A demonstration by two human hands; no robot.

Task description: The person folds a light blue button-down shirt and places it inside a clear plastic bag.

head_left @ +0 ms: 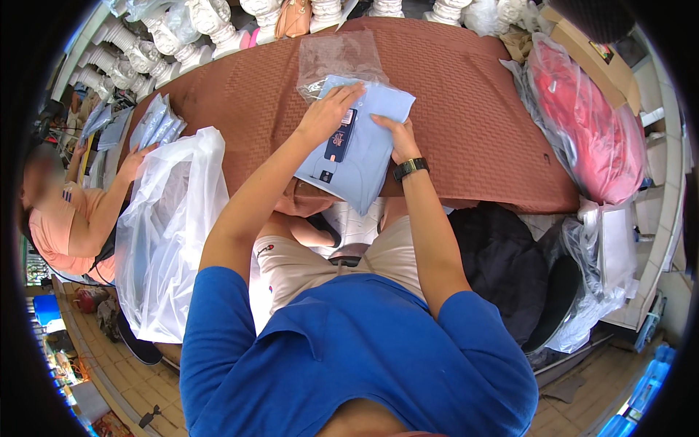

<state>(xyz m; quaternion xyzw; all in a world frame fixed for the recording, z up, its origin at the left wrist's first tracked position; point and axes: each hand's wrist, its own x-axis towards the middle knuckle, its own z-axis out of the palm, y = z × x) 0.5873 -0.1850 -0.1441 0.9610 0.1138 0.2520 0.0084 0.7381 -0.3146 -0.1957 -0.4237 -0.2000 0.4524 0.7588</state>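
Observation:
A folded light-blue shirt point(371, 156) is tilted at the table's near edge, its lower corner hanging past it. A dark hang tag point(340, 138) and a small dark label point(326, 176) show on its front. My left hand point(328, 113) lies over the shirt's upper left part, fingers stretched out. My right hand point(397, 138) grips its right edge, thumb on top and the other fingers hidden underneath. At the shirt's top end a clear plastic bag point(338, 54) lies flat on the table; whether the shirt's edge is inside it, I cannot tell.
A brown cloth covers the table point(466, 109). Red bagged goods point(582, 116) and a cardboard box point(593, 58) are at right. At left, a person point(80, 218) touches packed blue shirts point(156, 120) near a large translucent bag point(171, 233). White balusters point(211, 25) line the far side.

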